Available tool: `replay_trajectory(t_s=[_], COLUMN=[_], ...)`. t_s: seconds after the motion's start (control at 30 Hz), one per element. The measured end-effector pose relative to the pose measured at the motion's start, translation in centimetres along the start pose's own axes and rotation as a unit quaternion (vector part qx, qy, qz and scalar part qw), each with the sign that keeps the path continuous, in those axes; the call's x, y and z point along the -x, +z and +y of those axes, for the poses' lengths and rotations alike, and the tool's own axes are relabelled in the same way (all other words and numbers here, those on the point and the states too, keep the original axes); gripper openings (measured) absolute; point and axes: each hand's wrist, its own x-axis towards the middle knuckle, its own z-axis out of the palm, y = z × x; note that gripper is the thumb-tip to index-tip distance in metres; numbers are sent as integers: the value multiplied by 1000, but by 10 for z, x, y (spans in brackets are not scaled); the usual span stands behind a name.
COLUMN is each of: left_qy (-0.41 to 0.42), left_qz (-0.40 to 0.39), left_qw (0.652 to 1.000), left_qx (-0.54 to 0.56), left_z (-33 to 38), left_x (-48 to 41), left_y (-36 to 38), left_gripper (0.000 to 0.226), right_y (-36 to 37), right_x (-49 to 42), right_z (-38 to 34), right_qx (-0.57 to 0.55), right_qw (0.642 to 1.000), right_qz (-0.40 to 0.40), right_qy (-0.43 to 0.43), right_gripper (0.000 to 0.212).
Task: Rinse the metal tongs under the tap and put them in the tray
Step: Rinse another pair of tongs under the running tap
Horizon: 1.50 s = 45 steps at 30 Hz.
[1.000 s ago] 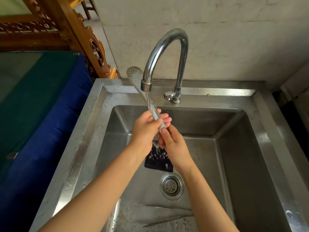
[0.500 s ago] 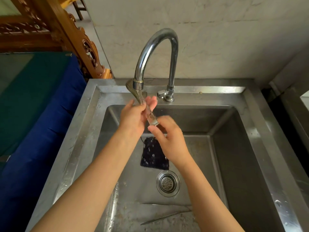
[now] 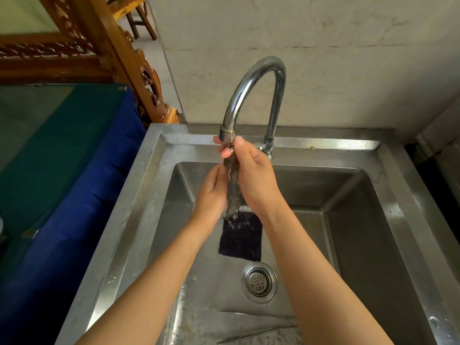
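The metal tongs (image 3: 232,192) stand almost upright right under the spout of the curved chrome tap (image 3: 254,78), and water runs down them. My right hand (image 3: 254,178) is wrapped around their upper part, its fingertips just below the spout. My left hand (image 3: 211,195) holds the lower part from the left. Both hands hide the tongs' two ends. No tray is in view.
The steel sink (image 3: 348,220) holds a dark scouring pad (image 3: 241,240) below my hands, a round drain (image 3: 259,282) and a thin metal piece (image 3: 251,335) near the front. A blue-covered table (image 3: 62,195) and a carved wooden frame (image 3: 139,70) stand to the left.
The tongs have swung from a tilt with the head up-left behind the tap to nearly upright under the spout. My right hand has slid up to their top; my left hand is lower.
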Motion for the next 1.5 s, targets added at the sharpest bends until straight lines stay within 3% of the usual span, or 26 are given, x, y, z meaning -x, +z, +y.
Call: replay_trajectory(t_s=[0.17,0.27,0.4,0.5,0.57,0.7,0.8,0.93,1.0,1.1,1.17,1.23,1.33,1.4,1.5], left_qy=[-26,-42,-34,20,26,50,31,-4,-5,-30,-79,-93,-62,-67,-53], left_qz=[-43,-47,-44,-63,-66,38,79,33,-23,-175,-234,-227,-157,-123,-117], left_qw=[998,995,992,996,997,997,996,999,1000,975,948,951,983,989,990], left_qx=[48,78,118,62,36,-32,-7,22,11,133,202,187,66,55,57], left_z=[-20,-29,-36,-35,-33,-29,-24,-19,-23,-34,-38,-35,-19,-14,-15], left_x=[-6,-3,6,6,2,-5,-16,-23,-20,-9,-5,-7,-15,-20,-21], left_y=[3,13,20,15,12,10,7,2,-4,-17,-22,-22,-12,-3,3], left_gripper=[41,48,66,24,20,39,63,70,58,24,27,29,45,61,70], right_y=[-7,-2,3,4,6,18,21,20,19,13,10,8,2,1,1], right_x=[-4,-9,-20,-27,-32,-34,-31,-30,-35,-47,-52,-54,-51,-48,-49], right_z=[17,25,32,34,32,28,27,25,24,22,18,18,22,27,32], right_qx=[66,156,137,133,108,-47,-22,113,95,19,6,-14,-47,-3,61], right_qw=[996,987,980,967,964,978,990,986,986,988,987,988,992,995,993], right_qz=[-48,26,142,216,237,194,123,100,106,123,135,138,108,84,73], right_qy=[26,26,29,30,49,64,71,74,84,92,91,72,41,54,72], right_gripper=[27,21,39,52,51,25,18,17,17,27,35,41,33,18,18])
